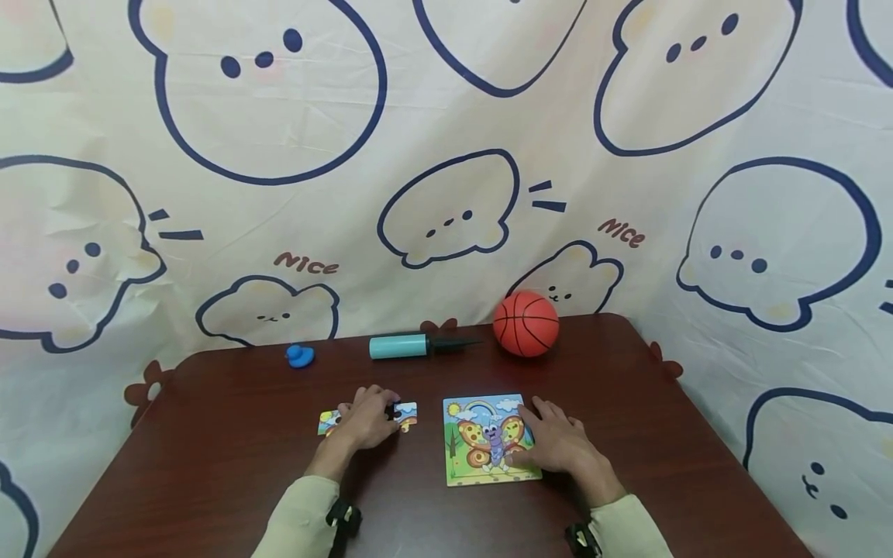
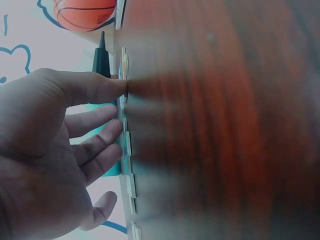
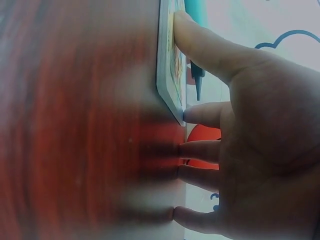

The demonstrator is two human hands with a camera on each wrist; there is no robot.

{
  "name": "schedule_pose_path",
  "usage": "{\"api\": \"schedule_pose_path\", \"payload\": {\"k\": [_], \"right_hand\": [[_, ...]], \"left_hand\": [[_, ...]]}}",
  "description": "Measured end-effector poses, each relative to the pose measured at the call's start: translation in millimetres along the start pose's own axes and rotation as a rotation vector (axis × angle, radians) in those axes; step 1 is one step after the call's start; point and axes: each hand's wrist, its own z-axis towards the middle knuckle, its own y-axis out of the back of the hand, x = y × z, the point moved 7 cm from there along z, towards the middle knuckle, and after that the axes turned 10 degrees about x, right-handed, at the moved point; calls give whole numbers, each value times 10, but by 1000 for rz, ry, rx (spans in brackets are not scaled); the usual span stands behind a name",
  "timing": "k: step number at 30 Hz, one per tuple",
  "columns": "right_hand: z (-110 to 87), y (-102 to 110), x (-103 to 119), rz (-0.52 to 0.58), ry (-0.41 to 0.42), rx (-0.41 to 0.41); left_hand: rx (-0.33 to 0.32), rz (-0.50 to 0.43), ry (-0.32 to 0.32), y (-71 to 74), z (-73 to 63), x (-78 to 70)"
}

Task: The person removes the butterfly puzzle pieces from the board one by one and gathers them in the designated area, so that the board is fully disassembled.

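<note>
My left hand [image 1: 367, 418] rests low over a row of loose jigsaw puzzle pieces [image 1: 406, 415]. In the left wrist view its thumb and fingertips [image 2: 111, 91] touch the thin pieces [image 2: 128, 145], which lie flat along the table. To the right lies a square puzzle board [image 1: 481, 446] with a butterfly, a rainbow and a sun. My right hand [image 1: 558, 438] lies over that board's right edge. Its thumb [image 3: 200, 45] rests on the board's face, the index fingertip is right at the corner, and the other fingertips touch the table.
A red basketball [image 1: 526, 324] stands at the back right of the dark wooden table [image 1: 244, 473]. Left of it lie a teal hand pump [image 1: 398, 346] with a black nozzle and a blue rubber duck [image 1: 300, 356]. A cartoon-printed curtain [image 1: 446, 116] hangs behind.
</note>
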Motion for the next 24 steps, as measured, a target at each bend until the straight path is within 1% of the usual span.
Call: {"api": "schedule_pose_path", "payload": {"k": [5, 9, 17, 20, 24], "right_hand": [[-5, 8, 17, 4, 17, -11], [-12, 13, 27, 15, 24, -13], [-29, 1, 56, 33, 27, -18], [-42, -21, 95, 49, 43, -8], [-68, -35, 175, 50, 85, 2]], "left_hand": [[-47, -44, -41, -3, -59, -99], [-61, -56, -81, -36, -85, -220], [-27, -66, -171, -147, -127, -564], [-1, -30, -196, -222, -143, -678], [40, 15, -214, -316, -156, -785]]}}
